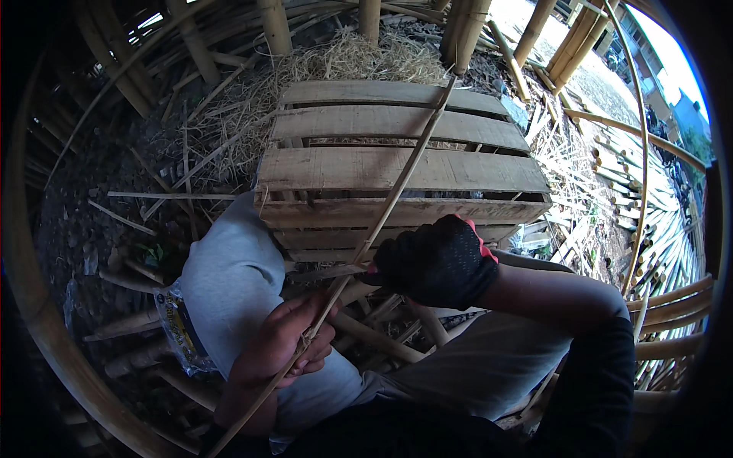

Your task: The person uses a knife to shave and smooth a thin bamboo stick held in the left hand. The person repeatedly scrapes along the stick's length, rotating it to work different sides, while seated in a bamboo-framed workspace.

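A long, thin bamboo strip [409, 166] runs slantwise from the lower left, over a slatted wooden crate [343, 169], toward the far side. My bare left hand [294, 336] is closed around its near part, by a knot-like joint. In a black glove with pink-red trim, my right hand [435, 263] is a fist beside the strip, just past my left hand. From this fist a knife [336, 272] points left, its narrow blade against the strip. The glove hides the handle.
Dry straw shavings [359, 57] heap behind the crate, among upright bamboo posts [276, 27]. Many cut bamboo poles [649, 221] lie at the right. Below my legs are more bamboo pieces [382, 336]. A plastic packet [183, 328] sits by my left leg.
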`<state>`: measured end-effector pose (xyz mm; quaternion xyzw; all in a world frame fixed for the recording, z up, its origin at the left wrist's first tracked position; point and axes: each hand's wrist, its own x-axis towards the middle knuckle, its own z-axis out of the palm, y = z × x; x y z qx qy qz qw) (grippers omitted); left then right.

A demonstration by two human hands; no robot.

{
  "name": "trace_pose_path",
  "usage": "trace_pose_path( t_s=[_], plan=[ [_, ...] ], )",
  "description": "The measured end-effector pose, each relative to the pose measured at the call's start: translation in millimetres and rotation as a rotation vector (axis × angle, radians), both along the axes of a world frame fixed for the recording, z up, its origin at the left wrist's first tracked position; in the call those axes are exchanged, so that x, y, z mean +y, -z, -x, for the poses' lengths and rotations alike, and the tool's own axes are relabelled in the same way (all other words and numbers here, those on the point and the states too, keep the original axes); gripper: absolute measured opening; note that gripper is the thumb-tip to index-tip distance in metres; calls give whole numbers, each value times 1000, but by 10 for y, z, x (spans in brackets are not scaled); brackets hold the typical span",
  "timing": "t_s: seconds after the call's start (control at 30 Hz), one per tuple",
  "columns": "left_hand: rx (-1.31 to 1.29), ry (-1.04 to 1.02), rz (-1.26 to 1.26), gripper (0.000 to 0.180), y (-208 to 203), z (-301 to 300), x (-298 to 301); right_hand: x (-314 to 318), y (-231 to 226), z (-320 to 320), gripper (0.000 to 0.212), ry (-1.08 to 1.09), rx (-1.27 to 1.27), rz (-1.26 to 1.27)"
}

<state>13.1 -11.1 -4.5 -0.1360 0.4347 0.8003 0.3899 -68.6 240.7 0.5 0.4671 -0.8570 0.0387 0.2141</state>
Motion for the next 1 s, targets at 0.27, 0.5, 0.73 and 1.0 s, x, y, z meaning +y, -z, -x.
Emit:
trace_pose_path(
  t_s=[0.27,0.5,0.73,1.0],
  plan=[
    [-19,13,9,28,23,2,0,126,78,211,28,16,-7,-20],
    [26,16,-36,29,64,15,-41,181,-1,246,31,105,-98,-48],
    [25,32,-53,29,50,-1,-69,122,-92,289,29,239,-320,-210],
    [24,34,-48,29,63,-17,-78,260,-29,470,27,162,-185,-184]
  ],
)
